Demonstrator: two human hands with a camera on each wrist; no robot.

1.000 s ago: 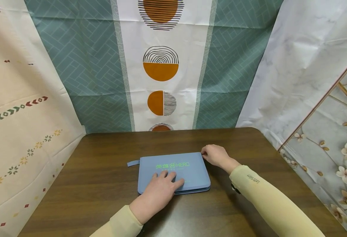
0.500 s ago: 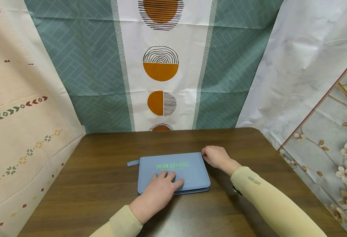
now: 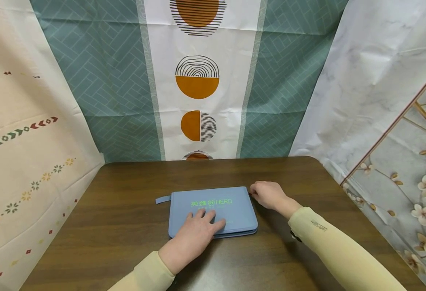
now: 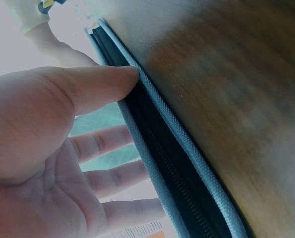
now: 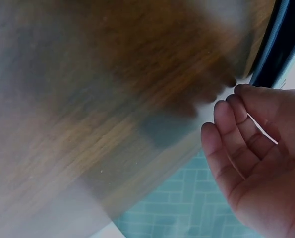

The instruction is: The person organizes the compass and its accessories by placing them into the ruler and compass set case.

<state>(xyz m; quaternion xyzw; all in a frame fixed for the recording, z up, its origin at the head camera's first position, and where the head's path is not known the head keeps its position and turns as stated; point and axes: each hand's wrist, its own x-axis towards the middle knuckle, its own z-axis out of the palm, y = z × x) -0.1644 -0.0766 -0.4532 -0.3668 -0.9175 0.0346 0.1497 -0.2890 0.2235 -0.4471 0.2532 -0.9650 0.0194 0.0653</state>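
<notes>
A blue zip case (image 3: 237,211) with green lettering, including HERO, lies flat on the brown table. My left hand (image 3: 195,232) rests on its lid with fingers spread and fairly straight. In the left wrist view, the thumb (image 4: 105,85) of that hand lies against the case's front side, beside the dark zip (image 4: 179,186). My right hand (image 3: 270,195) is at the far right corner of the case, thumb and forefinger pinched together at its edge. Those fingertips hide most of what they hold, seemingly the zip pull. The other fingers of the right hand (image 5: 261,163) are bent.
A short blue strap (image 3: 163,199) sticks out from the case's far left corner. Brown wooden table top (image 3: 132,214) surrounds the case. Patterned cloths hang behind the table (image 3: 205,139) and along both sides.
My right hand has shifted slightly toward me and to the right along the case's right edge. The left hand and the case have stayed in place.
</notes>
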